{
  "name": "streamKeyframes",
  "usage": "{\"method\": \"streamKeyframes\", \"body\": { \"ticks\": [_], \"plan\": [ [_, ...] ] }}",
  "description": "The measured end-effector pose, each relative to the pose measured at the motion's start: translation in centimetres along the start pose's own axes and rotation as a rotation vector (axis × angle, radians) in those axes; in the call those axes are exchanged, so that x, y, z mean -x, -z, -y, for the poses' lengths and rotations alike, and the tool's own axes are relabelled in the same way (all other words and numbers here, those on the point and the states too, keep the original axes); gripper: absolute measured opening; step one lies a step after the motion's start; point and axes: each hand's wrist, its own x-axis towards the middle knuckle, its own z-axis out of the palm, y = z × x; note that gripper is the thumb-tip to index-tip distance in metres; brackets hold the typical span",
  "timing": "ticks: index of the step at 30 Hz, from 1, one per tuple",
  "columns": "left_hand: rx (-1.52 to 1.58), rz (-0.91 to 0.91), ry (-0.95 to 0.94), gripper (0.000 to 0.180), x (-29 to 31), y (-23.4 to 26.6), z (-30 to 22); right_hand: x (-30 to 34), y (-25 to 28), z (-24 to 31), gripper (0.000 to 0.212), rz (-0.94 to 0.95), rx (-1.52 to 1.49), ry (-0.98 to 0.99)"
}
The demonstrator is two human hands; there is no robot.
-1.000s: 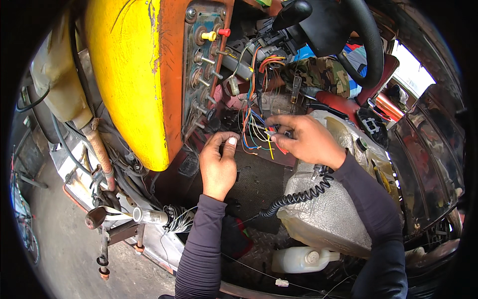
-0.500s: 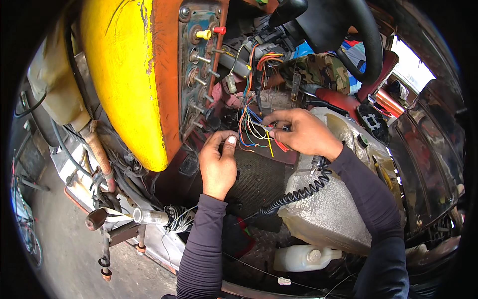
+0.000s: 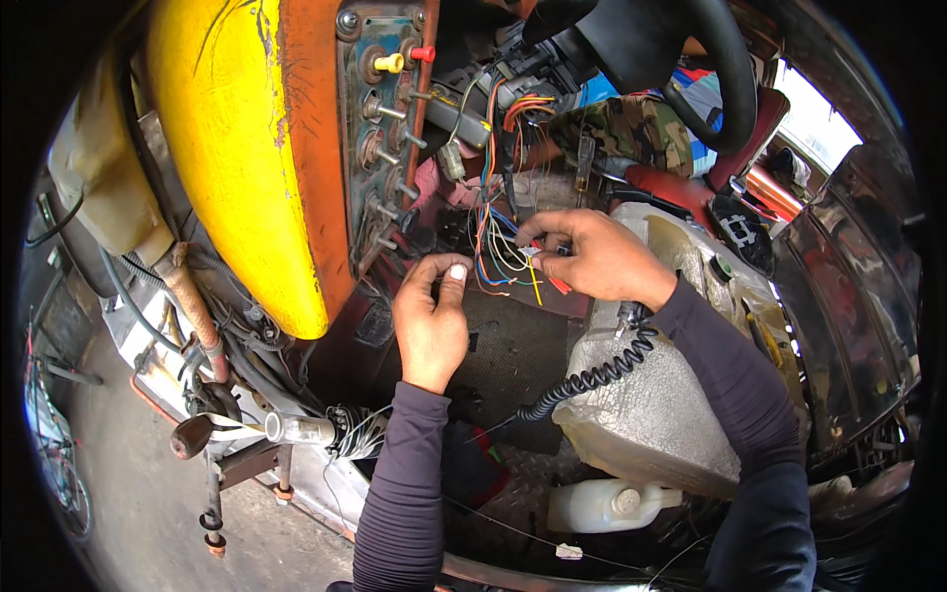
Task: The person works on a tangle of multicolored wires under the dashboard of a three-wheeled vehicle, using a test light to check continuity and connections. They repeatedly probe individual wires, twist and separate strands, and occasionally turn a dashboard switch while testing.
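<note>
A loose bundle of thin coloured wires (image 3: pixel 485 212) hangs down below the steering column. My right hand (image 3: pixel 597 259) is closed, thumb and fingers pinching at the bundle's lower ends. A small pale piece shows at its fingertips; a yellow wire end (image 3: pixel 536 286) and red strips (image 3: pixel 557 284) stick out beneath. Whether the red parts are wires or a tool's handles cannot be made out. To the left of the wires, my left hand (image 3: pixel 432 311) has thumb and forefinger pressed together; anything between them is too small to see.
A metal panel with levers and yellow and red knobs (image 3: pixel 389 63) stands at the left, beside a yellow cover (image 3: pixel 237 168). A black steering wheel (image 3: pixel 735 89) is at the upper right. A coiled black cable (image 3: pixel 592 380) crosses a silvery padded cover (image 3: pixel 651 395); a white jug (image 3: pixel 612 506) lies below.
The view has shifted slightly. My right fingers have altered their pinch a little, and a pale piece shows more clearly at their tips. The left hand keeps nearly the same pose.
</note>
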Motion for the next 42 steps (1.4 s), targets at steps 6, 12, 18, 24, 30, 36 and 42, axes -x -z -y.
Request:
{"method": "streamKeyframes", "body": {
  "ticks": [6,12,18,24,30,36,42],
  "plan": [
    [0.023,-0.004,0.019,0.011,0.0,-0.1,-0.2,0.1,0.1,-0.3,0.03,0.005,-0.016,0.01],
    [0.013,0.0,0.035,0.012,0.0,0.0,0.0,0.3,0.6,0.6,0.032,0.037,0.012,-0.056],
    [0.013,-0.018,0.047,0.012,-0.1,0.2,-0.2,3.3,4.6,0.9,0.04,0.241,-0.142,0.1],
    [-0.01,-0.009,0.045,0.011,0.0,0.1,-0.4,2.6,2.8,-1.8,0.042,0.244,0.204,0.073],
    [0.004,-0.017,0.044,0.012,-0.1,0.3,-0.4,1.7,1.9,-2.8,0.042,0.188,0.177,0.125],
    [-0.001,-0.008,0.039,0.012,-0.1,0.2,-0.3,1.5,1.7,-2.5,0.038,0.166,0.253,0.111],
    [0.022,-0.012,0.045,0.011,0.0,0.2,-0.2,1.6,1.8,-2.8,0.043,0.157,0.215,0.1]
  ]
}}
